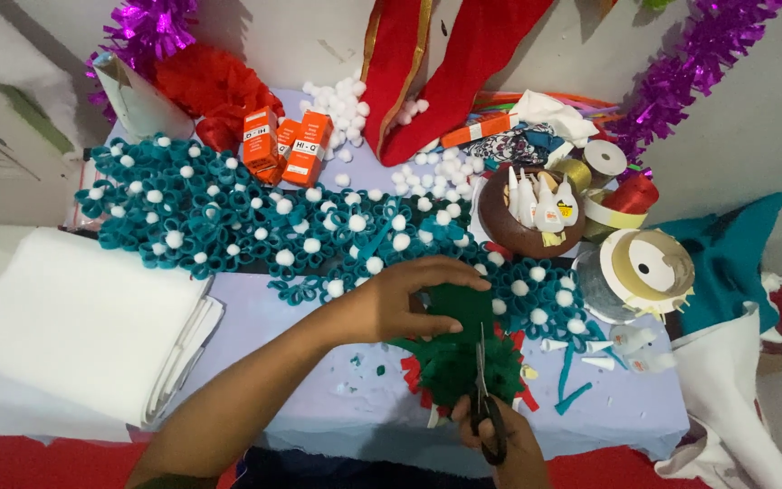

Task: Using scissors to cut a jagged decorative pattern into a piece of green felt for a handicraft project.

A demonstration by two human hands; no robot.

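Pinching the top of a dark green felt piece (463,303), the left hand (400,303) has its fingers curled closed over the upper edge, while the right hand (500,439) is closed through the loops of black-handled scissors (484,398) whose blades point up into the green fringe. The felt sits at the near middle of the lilac-covered surface (319,417), just above a red fringed layer (522,394) that shows at its sides. It looks light, soft and floppy, so it will likely sag or fold wherever it is not supported; a grip close to the cut line, on the uncut band rather than the loose fringe, should keep it taut for the blades. Far behind lies a long row of teal felt loops with white pom-poms (255,222), then orange boxes (287,149) and loose white pom-poms (341,109). To the right stand a brown bowl of small glue bottles (531,213) and ribbon spools (649,267); to the left, a stack of white felt sheets (74,326)
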